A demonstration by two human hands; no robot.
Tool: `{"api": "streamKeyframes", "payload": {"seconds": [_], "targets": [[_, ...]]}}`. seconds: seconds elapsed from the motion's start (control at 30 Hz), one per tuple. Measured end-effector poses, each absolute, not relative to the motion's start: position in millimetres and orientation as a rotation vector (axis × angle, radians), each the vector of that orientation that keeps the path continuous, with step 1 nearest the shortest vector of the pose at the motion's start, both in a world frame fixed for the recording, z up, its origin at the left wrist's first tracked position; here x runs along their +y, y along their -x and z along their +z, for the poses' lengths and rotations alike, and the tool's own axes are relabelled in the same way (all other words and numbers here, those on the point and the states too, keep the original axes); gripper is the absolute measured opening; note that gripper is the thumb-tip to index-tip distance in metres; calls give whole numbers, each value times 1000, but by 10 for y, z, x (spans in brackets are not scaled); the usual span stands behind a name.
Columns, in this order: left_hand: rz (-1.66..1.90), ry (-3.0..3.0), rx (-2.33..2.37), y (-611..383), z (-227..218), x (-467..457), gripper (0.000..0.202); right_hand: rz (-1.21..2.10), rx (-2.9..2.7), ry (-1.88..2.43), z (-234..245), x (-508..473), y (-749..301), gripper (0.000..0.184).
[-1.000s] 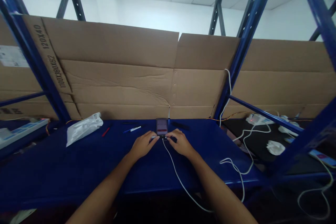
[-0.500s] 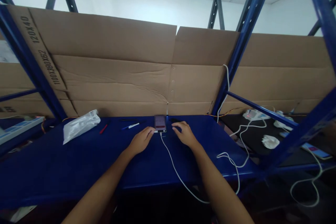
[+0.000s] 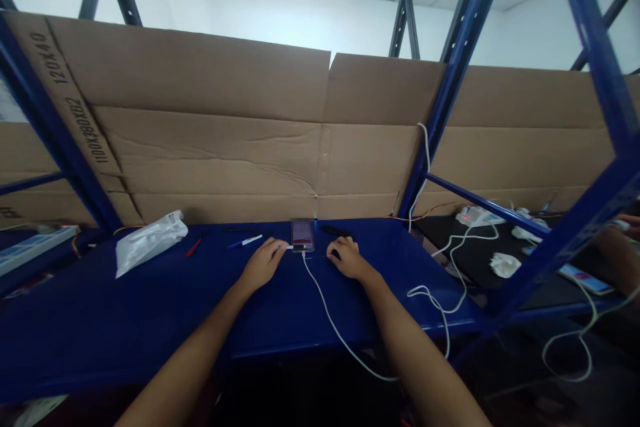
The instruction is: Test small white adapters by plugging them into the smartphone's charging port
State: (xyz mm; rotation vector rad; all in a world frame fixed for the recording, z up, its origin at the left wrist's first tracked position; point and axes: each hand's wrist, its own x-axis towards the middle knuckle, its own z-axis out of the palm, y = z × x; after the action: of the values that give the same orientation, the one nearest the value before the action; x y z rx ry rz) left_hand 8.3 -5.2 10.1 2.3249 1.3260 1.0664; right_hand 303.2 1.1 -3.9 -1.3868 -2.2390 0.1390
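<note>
A phone with a lit screen lies on the blue tabletop, a white cable running from its near end. My left hand is left of the phone, closed in a pinch on a slim white pen-like stick with a dark end. That dark end reaches across the phone's lower edge. To the phone's right, my right hand rests low over the table with thumb and fingertips curled together. Anything between them is too small to make out. Just beyond that hand lies a dark object.
Left of my hands lie a blue-and-white pen, a red pen and a silvery plastic bag. Cardboard stands behind. At right are a blue frame post, loose cable, crumpled tissue, and another person's arm.
My right hand has come down and its thumb and fingers have drawn together. My left hand has shifted slightly left, showing more of the stick. Another person's arm has appeared at the right edge.
</note>
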Motion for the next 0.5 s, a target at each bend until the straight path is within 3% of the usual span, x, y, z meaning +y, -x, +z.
{"api": "streamKeyframes", "payload": {"seconds": [0.5], "targets": [[1074, -2264, 1344, -73, 81, -56, 38, 125, -2090, 1255, 161, -71, -3035, 15]]}}
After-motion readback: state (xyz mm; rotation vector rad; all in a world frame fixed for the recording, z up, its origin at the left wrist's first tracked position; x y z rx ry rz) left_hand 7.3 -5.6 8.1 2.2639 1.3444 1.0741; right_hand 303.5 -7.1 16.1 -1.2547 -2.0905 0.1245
